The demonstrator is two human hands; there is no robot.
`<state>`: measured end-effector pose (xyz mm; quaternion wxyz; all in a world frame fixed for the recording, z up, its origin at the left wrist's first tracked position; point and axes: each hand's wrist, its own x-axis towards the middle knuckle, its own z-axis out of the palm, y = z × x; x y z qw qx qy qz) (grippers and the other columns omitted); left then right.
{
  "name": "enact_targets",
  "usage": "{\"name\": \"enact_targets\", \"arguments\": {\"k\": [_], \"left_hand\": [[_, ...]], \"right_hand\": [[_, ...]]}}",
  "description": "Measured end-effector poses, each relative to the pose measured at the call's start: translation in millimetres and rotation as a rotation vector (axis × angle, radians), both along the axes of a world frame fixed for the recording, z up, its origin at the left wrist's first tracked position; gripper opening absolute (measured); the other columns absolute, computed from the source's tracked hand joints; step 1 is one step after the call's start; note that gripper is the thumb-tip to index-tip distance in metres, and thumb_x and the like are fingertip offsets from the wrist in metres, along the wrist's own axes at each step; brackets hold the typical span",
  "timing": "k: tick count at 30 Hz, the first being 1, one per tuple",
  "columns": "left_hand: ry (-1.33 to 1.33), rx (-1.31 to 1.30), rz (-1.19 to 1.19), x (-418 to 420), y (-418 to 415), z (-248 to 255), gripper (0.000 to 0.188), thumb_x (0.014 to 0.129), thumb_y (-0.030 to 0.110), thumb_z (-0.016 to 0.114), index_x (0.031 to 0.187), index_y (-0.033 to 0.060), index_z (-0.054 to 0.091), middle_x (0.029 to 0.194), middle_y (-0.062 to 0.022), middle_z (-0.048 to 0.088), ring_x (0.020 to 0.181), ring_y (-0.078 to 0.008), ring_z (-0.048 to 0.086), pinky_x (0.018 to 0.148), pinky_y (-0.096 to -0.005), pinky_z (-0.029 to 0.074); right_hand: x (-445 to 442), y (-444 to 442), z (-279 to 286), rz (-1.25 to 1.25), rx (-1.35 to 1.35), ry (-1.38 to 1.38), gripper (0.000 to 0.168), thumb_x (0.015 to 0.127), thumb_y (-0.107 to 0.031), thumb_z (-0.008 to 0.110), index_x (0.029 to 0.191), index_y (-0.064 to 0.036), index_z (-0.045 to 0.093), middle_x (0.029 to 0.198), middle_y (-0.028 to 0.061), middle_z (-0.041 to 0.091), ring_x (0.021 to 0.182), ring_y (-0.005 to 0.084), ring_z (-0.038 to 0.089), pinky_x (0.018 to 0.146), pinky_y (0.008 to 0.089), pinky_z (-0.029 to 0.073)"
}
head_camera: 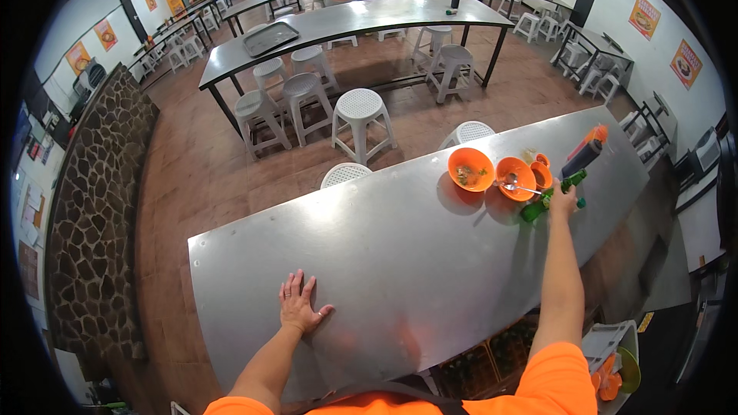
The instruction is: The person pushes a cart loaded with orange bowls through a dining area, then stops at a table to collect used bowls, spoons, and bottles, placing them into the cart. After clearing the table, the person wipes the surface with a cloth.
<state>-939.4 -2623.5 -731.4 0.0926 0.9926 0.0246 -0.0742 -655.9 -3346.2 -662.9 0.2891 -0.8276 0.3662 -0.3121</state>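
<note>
My left hand (300, 304) rests flat on the steel tabletop (369, 276), palm down with its fingers spread. Over at the right, my right hand (562, 200) is closed around a green glass bottle (572, 180). Just under that hand is another green bottle (531, 211). Left of them sit an orange bowl (515, 170) with metal cutlery (522, 188) in it and a larger orange bowl (470, 169) with food remains. Two small orange cups (541, 174) touch or nearly touch the middle bowl. Behind my right hand stand a dark sauce bottle (582, 158) and an orange-capped bottle (594, 137).
White plastic stools (360, 112) stand beyond the table's far edge. A second long table (346, 18) holds a grey tray (271, 39). People are farther back. At lower right, a grey bin (611, 340) holds orange and green tableware. Crates lie below the near edge.
</note>
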Motion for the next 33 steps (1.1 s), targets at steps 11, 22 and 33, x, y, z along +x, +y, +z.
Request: {"name": "enact_targets", "arguments": {"k": [11,22,33], "left_hand": [[-0.008,0.004,0.012,-7,6,3,0.107,0.085,0.088,0.059,0.166,0.0204,0.04,0.178,-0.0114,0.021,0.165,-0.0328,0.013,0.133,-0.0543,0.007],[-0.031,0.014,0.005,-13,13,5,0.104,0.086,0.085,0.06,0.165,0.0203,0.041,0.176,-0.0129,0.022,0.165,-0.0345,0.014,0.133,-0.0551,0.008],[-0.015,0.016,0.018,-16,12,8,0.104,0.086,0.084,0.061,0.166,0.0206,0.04,0.177,-0.0125,0.022,0.165,-0.0345,0.014,0.133,-0.0553,0.008]], "right_hand": [[-22,-34,-15,0.057,0.544,-0.619,0.02,0.097,-0.022,0.067,0.099,-0.002,0.068,0.091,0.0069,0.073,0.082,0.0182,0.069,0.077,0.0354,0.055],[-19,-30,69,0.04,0.224,-0.321,0.062,0.097,-0.05,0.078,0.138,-0.005,0.067,0.072,0.0023,0.067,0.058,0.0111,0.061,0.059,0.0291,0.049],[11,-53,67,0.053,0.204,-0.095,0.054,0.092,-0.043,0.086,0.128,-0.005,0.074,0.073,0.0033,0.069,0.058,0.0115,0.063,0.058,0.0302,0.052]]}}
